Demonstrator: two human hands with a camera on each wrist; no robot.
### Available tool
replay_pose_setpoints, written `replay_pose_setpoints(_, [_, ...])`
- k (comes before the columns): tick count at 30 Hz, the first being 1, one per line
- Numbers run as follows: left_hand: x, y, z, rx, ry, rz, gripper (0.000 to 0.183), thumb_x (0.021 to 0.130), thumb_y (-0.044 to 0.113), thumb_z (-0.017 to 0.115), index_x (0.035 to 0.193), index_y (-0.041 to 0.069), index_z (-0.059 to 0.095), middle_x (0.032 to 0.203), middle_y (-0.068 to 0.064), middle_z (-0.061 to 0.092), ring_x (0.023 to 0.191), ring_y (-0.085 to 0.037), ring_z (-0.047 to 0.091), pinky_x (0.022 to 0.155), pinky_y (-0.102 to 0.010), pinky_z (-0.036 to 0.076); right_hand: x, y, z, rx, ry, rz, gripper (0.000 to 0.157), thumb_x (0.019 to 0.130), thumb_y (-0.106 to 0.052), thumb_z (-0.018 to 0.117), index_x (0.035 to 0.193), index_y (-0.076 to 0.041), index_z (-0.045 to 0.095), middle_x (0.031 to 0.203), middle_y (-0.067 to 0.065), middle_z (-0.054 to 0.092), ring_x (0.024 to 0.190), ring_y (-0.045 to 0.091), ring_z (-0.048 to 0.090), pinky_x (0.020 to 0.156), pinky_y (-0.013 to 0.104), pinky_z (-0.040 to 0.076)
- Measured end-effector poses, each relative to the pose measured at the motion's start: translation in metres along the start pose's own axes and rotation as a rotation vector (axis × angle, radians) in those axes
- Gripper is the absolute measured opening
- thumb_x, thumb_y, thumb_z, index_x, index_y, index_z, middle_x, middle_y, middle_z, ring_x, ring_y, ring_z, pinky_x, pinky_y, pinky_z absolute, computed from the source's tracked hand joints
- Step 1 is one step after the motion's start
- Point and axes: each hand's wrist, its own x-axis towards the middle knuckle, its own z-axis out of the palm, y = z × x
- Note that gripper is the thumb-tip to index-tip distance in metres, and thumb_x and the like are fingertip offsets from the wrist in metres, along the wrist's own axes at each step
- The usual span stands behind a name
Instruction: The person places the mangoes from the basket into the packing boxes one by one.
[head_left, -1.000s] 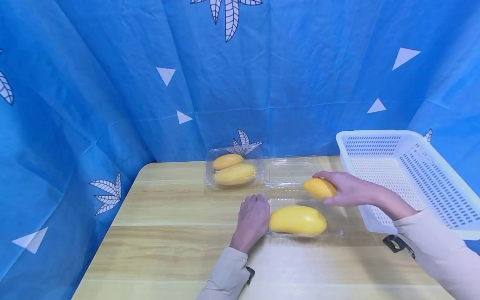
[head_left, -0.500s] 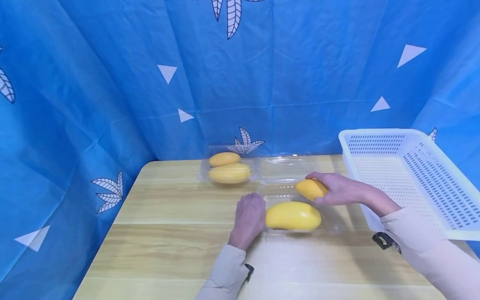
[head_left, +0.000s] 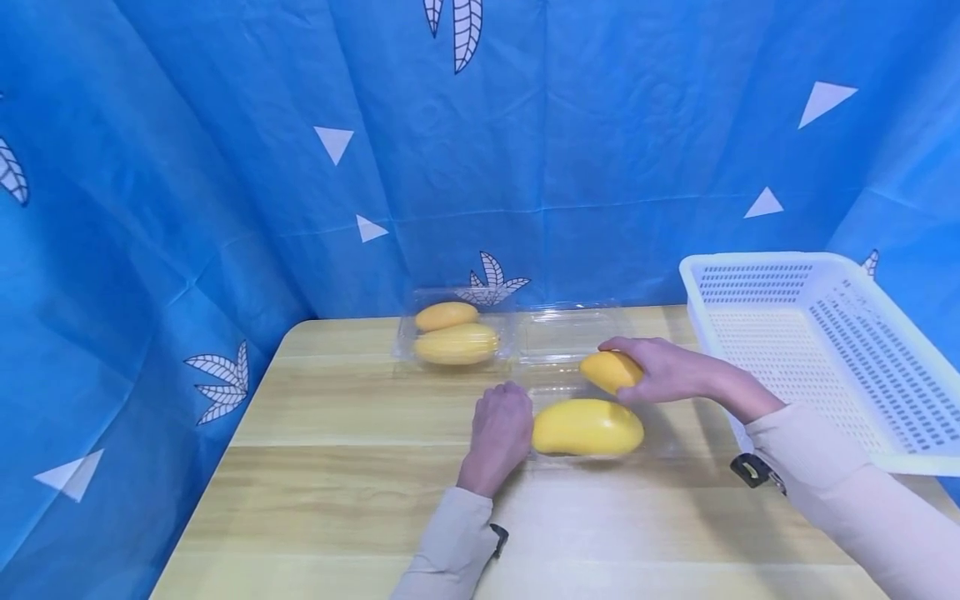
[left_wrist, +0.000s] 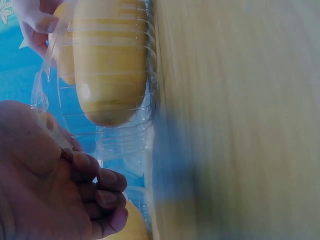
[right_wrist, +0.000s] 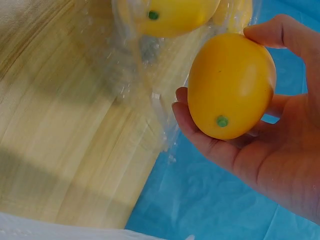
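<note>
My right hand [head_left: 667, 367] grips a small orange-yellow mango [head_left: 611, 371] with a green stem dot [right_wrist: 222, 121], thumb on one side and fingers on the other. It hovers above and behind a larger yellow mango [head_left: 588, 427], which lies in an open clear plastic clamshell box [left_wrist: 112, 142]. At the box's left edge, my left hand [head_left: 501, 427] pinches the rim between thumb and curled fingers, as the left wrist view shows. The box's raised or folded-back lid [head_left: 573, 333] lies behind. Part of the small mango is hidden by my right fingers.
A second clear box [head_left: 507, 337] at the table's back holds a small mango [head_left: 446, 316] and a larger mango [head_left: 457, 344]. A white perforated basket [head_left: 787, 350] stands at the right. Blue curtain [head_left: 622, 150] hangs behind the wooden table [head_left: 337, 475].
My right hand has carried the small mango left and slightly inward over the open box. The left hand stays at the box's left edge. The head view has shifted slightly.
</note>
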Motion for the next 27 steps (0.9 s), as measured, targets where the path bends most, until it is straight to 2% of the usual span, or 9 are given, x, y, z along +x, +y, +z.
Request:
replay_pose_setpoints(3, [0.002, 0.004, 0.000, 0.007, -0.023, 0.013, 0.012, 0.093, 0.006, 0.059, 0.081, 0.007, 0.056, 0.076, -0.005, 0.048, 0.071, -0.025, 0.053, 0.062, -0.037, 0.048, 0.000, 0.001, 0.001, 0.001, 0.001, 0.007, 0.073, 0.080, -0.022, 0.076, 0.144, 0.001, 0.049, 0.093, 0.003, 0.060, 0.075, 0.016, 0.054, 0.067, 0.034, 0.046])
replay_pose_setpoints(9, [0.004, 0.008, -0.001, 0.045, -0.024, 0.034, 0.011, 0.092, 0.006, 0.060, 0.081, 0.008, 0.059, 0.078, -0.005, 0.050, 0.072, -0.025, 0.054, 0.063, -0.037, 0.049, 0.007, -0.001, 0.002, 0.003, -0.004, -0.026, 0.074, 0.079, -0.021, 0.076, 0.144, 0.001, 0.048, 0.094, 0.003, 0.061, 0.076, 0.016, 0.055, 0.068, 0.035, 0.047])
replay_pose_setpoints(16, [0.004, 0.012, -0.001, -0.037, -0.007, -0.016, 0.017, 0.100, 0.011, 0.053, 0.085, 0.006, 0.058, 0.076, -0.005, 0.050, 0.072, -0.025, 0.054, 0.064, -0.036, 0.048, 0.018, -0.001, 0.008, 0.038, -0.036, -0.055, 0.068, 0.076, -0.017, 0.078, 0.136, 0.002, 0.053, 0.105, 0.006, 0.064, 0.086, 0.018, 0.057, 0.074, 0.036, 0.050])
replay_pose_setpoints(22, [0.004, 0.013, 0.000, -0.078, -0.019, -0.041, 0.025, 0.106, 0.018, 0.046, 0.089, 0.005, 0.059, 0.077, -0.005, 0.050, 0.074, -0.025, 0.054, 0.066, -0.037, 0.048, 0.022, 0.000, 0.016, -0.033, 0.003, -0.090, 0.067, 0.074, -0.020, 0.080, 0.135, 0.001, 0.059, 0.112, 0.011, 0.060, 0.094, 0.022, 0.056, 0.082, 0.041, 0.048])
replay_pose_setpoints(27, [0.004, 0.013, 0.001, -0.103, -0.016, -0.055, 0.027, 0.106, 0.018, 0.044, 0.089, 0.004, 0.059, 0.077, -0.006, 0.051, 0.075, -0.026, 0.055, 0.067, -0.038, 0.049, 0.024, 0.000, 0.019, -0.002, 0.041, -0.107, 0.063, 0.076, -0.016, 0.081, 0.133, 0.000, 0.061, 0.119, 0.010, 0.066, 0.100, 0.022, 0.060, 0.088, 0.043, 0.050])
